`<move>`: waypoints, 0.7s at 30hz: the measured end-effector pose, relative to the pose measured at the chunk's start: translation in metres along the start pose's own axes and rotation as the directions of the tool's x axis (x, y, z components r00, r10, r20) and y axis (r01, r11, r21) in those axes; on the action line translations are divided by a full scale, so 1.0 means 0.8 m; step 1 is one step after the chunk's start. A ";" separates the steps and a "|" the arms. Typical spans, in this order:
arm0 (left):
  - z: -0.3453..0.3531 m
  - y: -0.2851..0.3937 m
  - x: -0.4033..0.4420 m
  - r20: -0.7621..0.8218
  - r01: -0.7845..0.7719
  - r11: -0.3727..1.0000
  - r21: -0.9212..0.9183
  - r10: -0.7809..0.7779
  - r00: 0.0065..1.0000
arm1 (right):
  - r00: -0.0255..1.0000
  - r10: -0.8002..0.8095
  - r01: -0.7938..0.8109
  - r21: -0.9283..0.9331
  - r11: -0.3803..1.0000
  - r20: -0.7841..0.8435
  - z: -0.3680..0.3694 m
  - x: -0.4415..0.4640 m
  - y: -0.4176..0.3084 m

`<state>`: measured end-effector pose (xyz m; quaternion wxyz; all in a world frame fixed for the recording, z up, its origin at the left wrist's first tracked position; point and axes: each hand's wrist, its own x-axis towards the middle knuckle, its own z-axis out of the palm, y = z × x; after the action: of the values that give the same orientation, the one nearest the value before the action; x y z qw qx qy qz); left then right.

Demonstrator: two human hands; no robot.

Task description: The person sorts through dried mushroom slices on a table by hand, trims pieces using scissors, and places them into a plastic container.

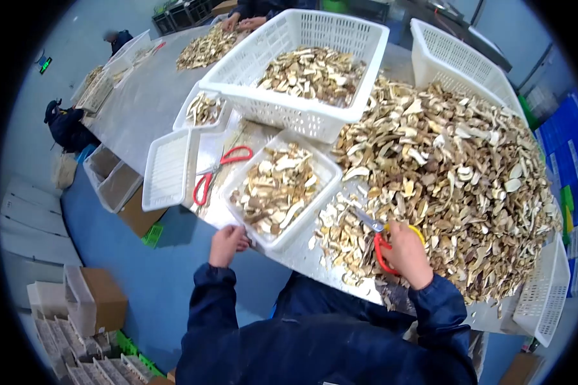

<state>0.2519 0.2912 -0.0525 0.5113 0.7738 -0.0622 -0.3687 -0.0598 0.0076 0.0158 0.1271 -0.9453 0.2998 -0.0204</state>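
Note:
My right hand [407, 251] is closed around a pair of scissors [371, 222] with red and yellow handles. Their blades point up and left over sliced dried mushrooms. A large heap of these mushrooms [456, 173] spreads beside and beyond that hand. By the table's front edge, my left hand [228, 246] has its fingers curled in, close to the near-left corner of a small white tray [324, 192]. Whether those fingers touch the tray or hold anything, I cannot tell. More mushroom slices [279, 186] lie in the tray.
Red-handled scissors [218, 168] lie left of the tray, near an upturned-looking white tray [168, 172]. Behind stands a large white basket [282, 106] of mushrooms. Other white baskets [462, 64] border the heap. A co-worker's hands [241, 23] are across the metal table [141, 102].

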 end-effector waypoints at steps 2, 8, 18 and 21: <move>0.021 -0.001 -0.004 -0.033 0.001 0.986 -0.168 -0.006 0.999 | 1.000 -0.023 0.024 -0.022 0.999 0.018 -0.004 -0.002 -0.004; 0.031 -0.016 0.002 -0.125 -0.174 0.960 -0.219 0.149 0.981 | 1.000 0.015 -0.015 -0.019 1.000 -0.015 -0.026 0.000 -0.002; 0.017 0.055 -0.073 0.152 -0.231 0.918 -0.323 0.291 0.945 | 0.995 0.056 -0.096 0.773 0.628 0.078 -0.032 0.008 -0.007; 0.045 0.088 -0.054 0.407 -0.291 0.920 -0.264 0.379 0.831 | 0.994 0.100 -0.021 0.852 0.523 -0.037 -0.023 -0.021 0.003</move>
<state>0.2177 0.2523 0.0209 0.6114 0.5915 -0.2783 -0.4460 -0.0769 0.0110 0.0338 0.5598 -0.7509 0.2895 -0.1976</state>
